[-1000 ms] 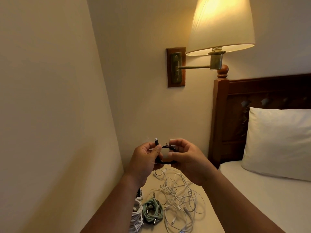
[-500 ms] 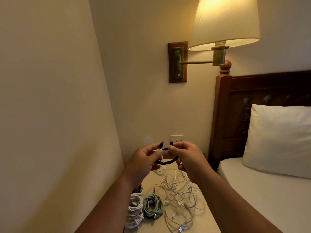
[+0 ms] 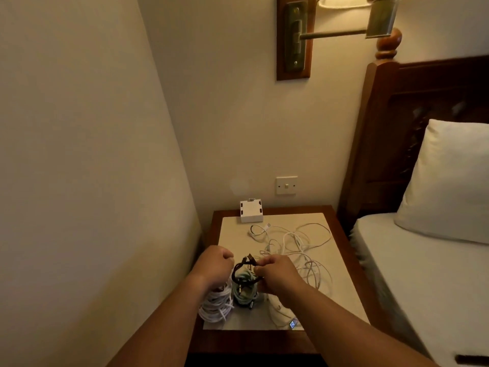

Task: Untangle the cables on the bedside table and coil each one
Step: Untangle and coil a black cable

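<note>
Two hands meet low over a bedside desk (image 3: 341, 229), its dark wood rim framing a pale top. The right hand (image 3: 277, 274) pinches a small black cable coil (image 3: 242, 271) with curled fingers (image 3: 260, 263), holding it just above the desk's front left part. The left hand (image 3: 214, 266) sits just beside the coil with its fingers curled in; whether they have hold of the black cable cannot be told. Directly beneath the black coil lies a green coiled cable (image 3: 244, 294), and just to its left, partly under the left wrist, a white coiled cable (image 3: 213, 307). A loose tangle of white cables (image 3: 299, 245) sprawls across the middle and right of the desk, running under the right forearm toward the front edge. A small white box (image 3: 251, 211) stands at the back of the desk against the wall, below a white wall switch (image 3: 286, 185). Walls close in on the left and behind. To the right stand a carved wooden headboard (image 3: 412, 107) and a bed (image 3: 423, 274) with a white pillow (image 3: 449, 181); above, a brass lamp bracket (image 3: 293, 38) is fixed to the wall.
</note>
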